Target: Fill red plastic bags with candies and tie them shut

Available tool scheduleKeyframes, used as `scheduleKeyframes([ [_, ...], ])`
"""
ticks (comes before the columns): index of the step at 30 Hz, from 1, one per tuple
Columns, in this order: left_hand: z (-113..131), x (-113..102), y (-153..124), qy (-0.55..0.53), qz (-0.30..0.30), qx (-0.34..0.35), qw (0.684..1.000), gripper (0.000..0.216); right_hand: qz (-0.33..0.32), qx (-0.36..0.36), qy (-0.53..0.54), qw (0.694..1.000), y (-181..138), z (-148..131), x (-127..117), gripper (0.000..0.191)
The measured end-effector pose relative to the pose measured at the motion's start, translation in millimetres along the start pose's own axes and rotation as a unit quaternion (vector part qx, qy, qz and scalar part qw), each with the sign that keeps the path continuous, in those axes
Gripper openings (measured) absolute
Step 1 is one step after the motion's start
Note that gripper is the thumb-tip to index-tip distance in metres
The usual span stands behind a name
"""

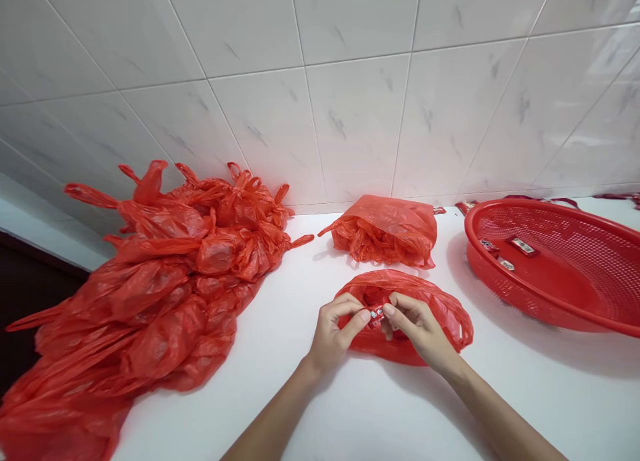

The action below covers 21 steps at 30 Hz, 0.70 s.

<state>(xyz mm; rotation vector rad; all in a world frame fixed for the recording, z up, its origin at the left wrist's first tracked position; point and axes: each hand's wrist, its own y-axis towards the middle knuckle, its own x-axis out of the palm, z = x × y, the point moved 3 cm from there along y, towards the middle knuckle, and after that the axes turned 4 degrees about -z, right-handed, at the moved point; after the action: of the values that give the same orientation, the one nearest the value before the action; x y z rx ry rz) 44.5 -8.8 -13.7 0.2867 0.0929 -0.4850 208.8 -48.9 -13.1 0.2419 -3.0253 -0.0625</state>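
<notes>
Between the fingertips of both hands is a small red wrapped candy (377, 314) with white print. My left hand (336, 326) pinches its left end, thumb on top. My right hand (417, 324) is closed at its right end, and a bit of something pale shows under those fingers, too hidden to name. Directly beneath lies an opened red plastic bag (450, 311), its mouth spread wide on the white table (280, 381). What is inside the bag is mostly covered by my hands.
Many filled, knotted red bags (170, 294) are heaped on the left. Behind my hands lies a crumpled stack of red bags (385, 231). A red perforated basket (560, 314) on the right holds several small packets (524, 246). A tiled wall (360, 128) bounds the table's back.
</notes>
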Motion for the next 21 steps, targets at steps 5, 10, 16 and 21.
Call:
scheduleKeyframes([
  [5, 0.7, -0.1, -0.2, -0.004, -0.002, 0.015, 1.0, 0.027, -0.001, -0.002, 0.016, 1.0, -2.3, -0.6, 2.3, 0.047],
  [10, -0.3, -1.7, 0.5, -0.008, 0.003, 0.01, 1.0, 0.03, -0.001, -0.013, 0.022, 1.0, -2.7, -1.6, 3.3, 0.046],
  [16, -0.2, 0.2, 0.0, 0.0, 0.002, -0.003, 1.0, 0.032, 0.011, -0.028, -0.021, 0.999, -2.6, 3.3, 3.2, 0.044],
  [21, -6.8, -13.3, 3.3, 0.0, 0.143, -0.037, 0.989, 0.023, 0.141, -0.086, -0.164, 0.973, -3.1, 2.6, -14.5, 0.035],
])
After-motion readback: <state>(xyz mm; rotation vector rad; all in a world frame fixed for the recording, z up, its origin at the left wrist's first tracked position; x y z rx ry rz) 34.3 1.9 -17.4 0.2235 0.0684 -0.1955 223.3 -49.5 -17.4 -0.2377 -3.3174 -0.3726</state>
